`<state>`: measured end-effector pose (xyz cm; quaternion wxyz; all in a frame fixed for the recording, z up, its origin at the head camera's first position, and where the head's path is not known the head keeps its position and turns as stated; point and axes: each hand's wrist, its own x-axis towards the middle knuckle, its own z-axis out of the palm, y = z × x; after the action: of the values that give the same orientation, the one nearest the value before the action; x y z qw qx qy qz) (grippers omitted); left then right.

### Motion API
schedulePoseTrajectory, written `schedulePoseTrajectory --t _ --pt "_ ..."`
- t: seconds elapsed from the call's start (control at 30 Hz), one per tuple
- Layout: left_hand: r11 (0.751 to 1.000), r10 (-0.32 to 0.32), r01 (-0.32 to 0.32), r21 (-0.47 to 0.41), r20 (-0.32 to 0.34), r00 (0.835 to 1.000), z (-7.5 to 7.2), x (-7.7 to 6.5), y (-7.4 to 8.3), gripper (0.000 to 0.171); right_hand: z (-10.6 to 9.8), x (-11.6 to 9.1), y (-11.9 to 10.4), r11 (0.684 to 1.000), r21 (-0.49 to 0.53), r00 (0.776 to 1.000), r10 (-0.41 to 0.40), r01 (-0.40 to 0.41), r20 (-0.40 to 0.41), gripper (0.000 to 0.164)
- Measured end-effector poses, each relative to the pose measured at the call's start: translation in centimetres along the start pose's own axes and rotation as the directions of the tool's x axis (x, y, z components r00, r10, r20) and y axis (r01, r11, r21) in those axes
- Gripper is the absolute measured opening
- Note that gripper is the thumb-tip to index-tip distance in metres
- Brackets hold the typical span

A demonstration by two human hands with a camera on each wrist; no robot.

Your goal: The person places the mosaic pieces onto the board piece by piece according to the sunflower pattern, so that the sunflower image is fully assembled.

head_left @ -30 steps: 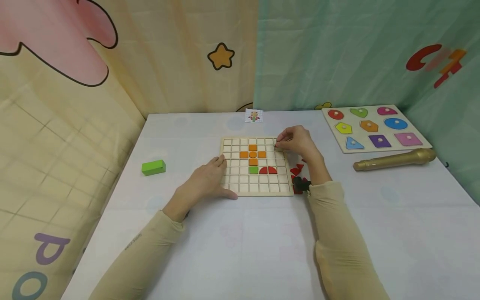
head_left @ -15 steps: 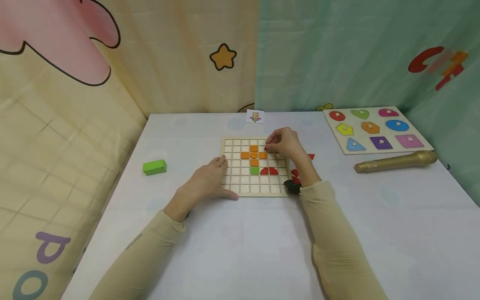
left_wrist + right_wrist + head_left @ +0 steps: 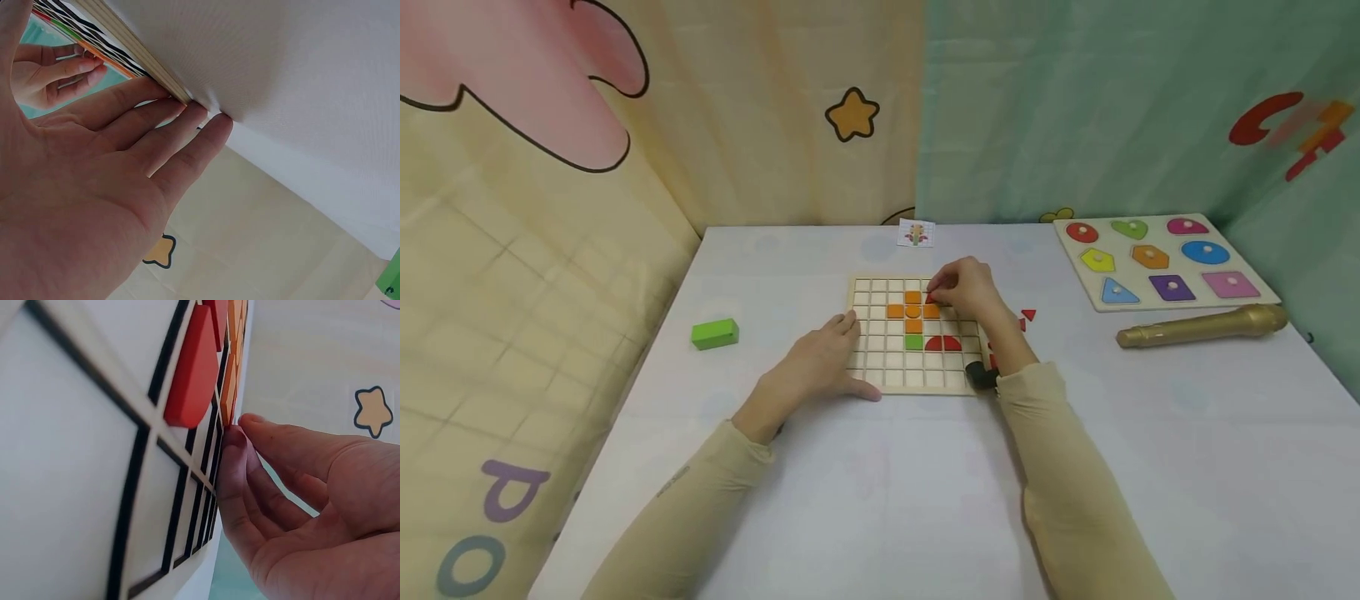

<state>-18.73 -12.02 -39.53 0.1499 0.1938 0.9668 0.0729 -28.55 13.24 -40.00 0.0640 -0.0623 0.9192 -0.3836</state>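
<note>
A square wooden grid board [image 3: 865, 378] lies on the table. On it, orange tiles [image 3: 913, 326] form a cross, with a green square tile [image 3: 913, 342] below and two red half-round tiles [image 3: 952, 343] beside the green one. My left hand [image 3: 820, 358] rests along the board's left edge; in the left wrist view its straight fingers touch the wooden rim [image 3: 134, 47]. My right hand [image 3: 968, 287] pinches a small red triangular tile [image 3: 931, 297] at the cell just above the right orange tile. In the right wrist view its fingertips [image 3: 236, 434] meet at the board's surface, mostly hiding the tile.
Loose red pieces [image 3: 1028, 314] lie right of the board, partly behind the right wrist. A small picture card [image 3: 916, 233] lies at the back edge. A green block [image 3: 715, 334] stands left; a peg puzzle [image 3: 1161, 229] and a gold microphone [image 3: 1202, 327] lie right.
My right hand has moved left from the board's right side, bringing the red triangular tile to the cell above the right orange tile. The left hand has stayed at the board's edge.
</note>
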Motion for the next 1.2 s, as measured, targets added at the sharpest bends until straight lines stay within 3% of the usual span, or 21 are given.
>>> schedulePoseTrajectory --t 0.3,0.57,0.8,1.03,1.2 --pt "0.999 0.031 -0.031 0.012 -0.018 0.999 0.7 -0.2 0.1 0.127 -0.2 -0.7 0.5 1.0 0.005 0.999 -0.002 0.002 0.033 0.013" --pt "1.0 0.005 -0.004 0.024 -0.032 0.999 1.0 -0.8 0.4 0.125 -0.3 -1.3 0.6 0.999 0.006 0.998 -0.048 0.048 0.046 0.015" --pt "0.999 -0.015 0.016 0.036 -0.043 0.999 0.4 -1.2 0.6 0.125 -3.7 -2.0 1.0 0.999 0.013 0.999 -0.042 0.042 -0.006 0.024" --pt "0.999 0.002 0.001 0.045 -0.051 0.999 0.4 -1.2 0.5 0.124 -7.9 -3.3 3.7 0.999 0.016 0.998 0.036 -0.036 0.056 0.037" --pt "0.999 0.001 0.001 0.041 -0.054 0.999 0.5 -1.2 0.5 0.124 -9.9 -3.9 6.0 0.993 -0.02 0.99 0.117 -0.115 0.083 0.042"
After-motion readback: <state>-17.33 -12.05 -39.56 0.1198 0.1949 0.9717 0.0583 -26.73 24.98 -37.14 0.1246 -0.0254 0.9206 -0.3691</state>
